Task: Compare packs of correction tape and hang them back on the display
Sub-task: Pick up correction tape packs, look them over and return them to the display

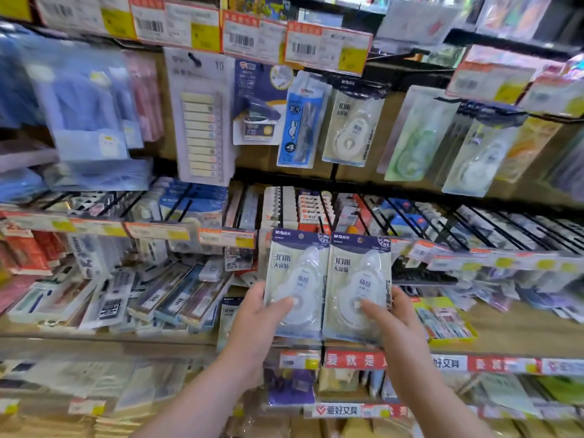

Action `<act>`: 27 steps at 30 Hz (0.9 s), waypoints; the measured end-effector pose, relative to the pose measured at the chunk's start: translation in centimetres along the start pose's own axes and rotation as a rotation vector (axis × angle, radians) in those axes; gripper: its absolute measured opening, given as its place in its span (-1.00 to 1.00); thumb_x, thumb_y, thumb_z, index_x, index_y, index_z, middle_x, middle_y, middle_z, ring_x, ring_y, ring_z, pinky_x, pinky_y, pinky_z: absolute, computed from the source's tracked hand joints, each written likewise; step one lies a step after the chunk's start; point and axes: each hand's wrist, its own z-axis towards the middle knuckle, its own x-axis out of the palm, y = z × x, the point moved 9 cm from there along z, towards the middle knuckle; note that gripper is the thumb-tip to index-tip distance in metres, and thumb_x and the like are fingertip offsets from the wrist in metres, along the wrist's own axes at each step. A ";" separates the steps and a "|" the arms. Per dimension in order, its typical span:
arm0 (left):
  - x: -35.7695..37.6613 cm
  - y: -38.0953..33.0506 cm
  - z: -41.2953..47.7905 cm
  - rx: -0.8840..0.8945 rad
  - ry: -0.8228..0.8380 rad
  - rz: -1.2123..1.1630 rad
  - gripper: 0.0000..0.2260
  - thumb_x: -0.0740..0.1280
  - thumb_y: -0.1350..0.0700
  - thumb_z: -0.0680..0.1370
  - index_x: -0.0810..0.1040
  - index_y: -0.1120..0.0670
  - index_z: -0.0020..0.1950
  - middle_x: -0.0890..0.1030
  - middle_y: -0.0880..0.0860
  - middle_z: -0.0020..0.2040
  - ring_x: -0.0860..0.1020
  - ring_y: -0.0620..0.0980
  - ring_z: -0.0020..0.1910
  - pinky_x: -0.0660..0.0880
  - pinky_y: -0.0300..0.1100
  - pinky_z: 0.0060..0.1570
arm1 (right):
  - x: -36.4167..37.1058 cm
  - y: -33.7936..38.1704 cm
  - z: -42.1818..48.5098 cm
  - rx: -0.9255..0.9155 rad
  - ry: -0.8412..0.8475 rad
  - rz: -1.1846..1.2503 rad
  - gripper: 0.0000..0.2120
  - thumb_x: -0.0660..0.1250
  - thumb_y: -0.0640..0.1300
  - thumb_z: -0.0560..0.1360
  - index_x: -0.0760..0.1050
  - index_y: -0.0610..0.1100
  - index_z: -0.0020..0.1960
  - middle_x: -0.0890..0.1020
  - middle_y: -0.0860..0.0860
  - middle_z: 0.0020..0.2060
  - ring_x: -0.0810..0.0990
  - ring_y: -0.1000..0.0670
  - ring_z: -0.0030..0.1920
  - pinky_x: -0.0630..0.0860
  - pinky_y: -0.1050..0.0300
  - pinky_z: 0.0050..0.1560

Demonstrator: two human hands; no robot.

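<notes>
Two matching packs of correction tape are held upright side by side in front of the display. Each has a dark blue header and a pale card with a white dispenser under clear plastic. My left hand [259,314] grips the left pack [295,273] at its lower left, thumb across the front. My right hand [395,317] grips the right pack [358,279] at its lower right, thumb on the dispenser. Their inner edges touch. A third pack of the same kind [352,128] hangs on a black hook above, at the upper middle.
Black wire hooks [410,219] jut toward me from the middle rail, behind and to the right of the held packs. Sticky tabs [200,121], a stapler pack [259,105] and more tape packs [480,153] hang above. Pen boxes [177,298] lie on the shelf at left.
</notes>
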 end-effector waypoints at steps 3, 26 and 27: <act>1.1 -1.3 0.6 0.036 0.005 -0.032 -0.82 0.34 0.19 0.53 0.54 0.00 0.11 0.69 -0.07 -0.05 0.64 -0.20 -0.16 0.47 -0.41 -0.32 | -0.3 1.3 0.6 -0.019 0.020 0.009 -0.31 0.52 -0.02 0.28 0.35 -0.01 0.35 0.61 -0.03 0.16 0.61 -0.12 0.12 0.50 -0.24 0.20; 3.9 -10.9 4.3 0.311 -0.152 -0.171 -0.79 0.33 0.20 0.50 0.54 -0.01 0.11 0.70 0.04 -0.02 0.65 0.11 -0.01 0.53 0.13 0.02 | 2.4 17.6 11.0 -0.433 0.147 -0.056 -0.26 0.41 0.07 0.28 0.27 0.05 0.42 0.51 0.05 0.29 0.51 -0.04 0.27 0.44 -0.17 0.28; 3.9 -11.1 4.4 0.315 -0.150 -0.178 -0.79 0.32 0.21 0.50 0.54 0.01 0.12 0.69 0.06 -0.01 0.65 0.12 -0.01 0.53 0.14 0.01 | 2.3 17.6 10.9 -0.450 0.141 -0.060 -0.26 0.40 0.09 0.30 0.25 0.07 0.43 0.48 0.06 0.32 0.49 -0.03 0.30 0.43 -0.16 0.30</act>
